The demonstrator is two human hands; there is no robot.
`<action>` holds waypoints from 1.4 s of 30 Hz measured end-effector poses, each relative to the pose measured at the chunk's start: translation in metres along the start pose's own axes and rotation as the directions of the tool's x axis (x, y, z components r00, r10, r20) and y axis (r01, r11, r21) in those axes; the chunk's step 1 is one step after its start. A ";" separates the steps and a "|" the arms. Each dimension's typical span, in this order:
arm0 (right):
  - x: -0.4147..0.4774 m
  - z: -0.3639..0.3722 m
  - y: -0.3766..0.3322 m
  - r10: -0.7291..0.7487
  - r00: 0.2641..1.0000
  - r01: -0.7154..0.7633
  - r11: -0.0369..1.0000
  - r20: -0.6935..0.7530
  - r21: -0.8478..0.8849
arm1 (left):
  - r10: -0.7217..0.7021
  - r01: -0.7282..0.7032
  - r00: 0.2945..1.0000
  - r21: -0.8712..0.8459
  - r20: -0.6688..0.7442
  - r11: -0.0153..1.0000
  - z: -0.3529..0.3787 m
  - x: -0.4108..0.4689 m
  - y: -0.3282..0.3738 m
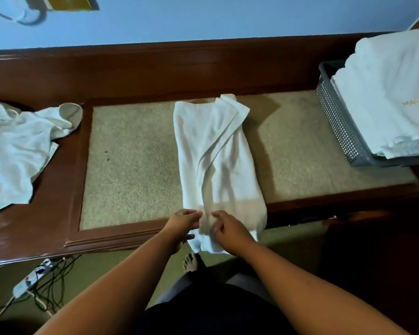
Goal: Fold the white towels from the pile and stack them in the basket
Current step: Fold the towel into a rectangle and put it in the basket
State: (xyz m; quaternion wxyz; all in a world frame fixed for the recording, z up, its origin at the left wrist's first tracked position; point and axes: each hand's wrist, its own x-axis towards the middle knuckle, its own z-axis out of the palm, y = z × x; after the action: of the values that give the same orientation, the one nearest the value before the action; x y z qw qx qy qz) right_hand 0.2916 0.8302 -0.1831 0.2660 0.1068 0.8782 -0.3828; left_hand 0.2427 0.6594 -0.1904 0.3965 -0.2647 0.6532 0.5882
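Observation:
A white towel (pixel 215 160), folded lengthwise into a long strip, lies on the beige inlay of the wooden table (pixel 46 213), its near end hanging over the front edge. My left hand (pixel 183 226) pinches that near end from the left. Close beside it, my right hand (pixel 228 229) pinches the same end from the right. The pile of unfolded white towels (pixel 17 151) lies crumpled at the table's left. A grey perforated basket (pixel 336 122) stands at the right, with folded white towels (pixel 385 93) stacked in it above the rim.
A blue wall runs behind the table's raised wooden back edge. On the green floor at lower left lies a power strip (pixel 34 276) with tangled cables. My bare foot (pixel 191 262) shows below the table edge. A dark wooden piece stands at the lower right.

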 end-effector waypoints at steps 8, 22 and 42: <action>-0.028 0.020 0.048 0.100 0.992 -0.094 0.993 -0.076 0.075 | 0.078 -0.066 0.997 0.430 -0.009 0.900 0.029 0.002 -0.023; -0.028 0.040 0.037 0.121 0.990 -0.110 0.986 -0.080 0.124 | 0.040 -0.035 0.999 0.208 -0.015 0.978 0.020 -0.008 -0.043; -0.009 0.014 0.011 -0.052 0.966 -0.020 0.962 -0.252 -0.273 | 0.506 -0.278 0.856 0.732 -0.105 0.622 -0.014 -0.009 -0.016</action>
State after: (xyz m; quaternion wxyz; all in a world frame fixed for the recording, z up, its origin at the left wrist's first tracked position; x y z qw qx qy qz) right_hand 0.3088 0.8279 -0.1930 0.1590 0.1105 0.9505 -0.2432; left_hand 0.2578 0.6418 -0.1922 0.2219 -0.0319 0.9189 0.3247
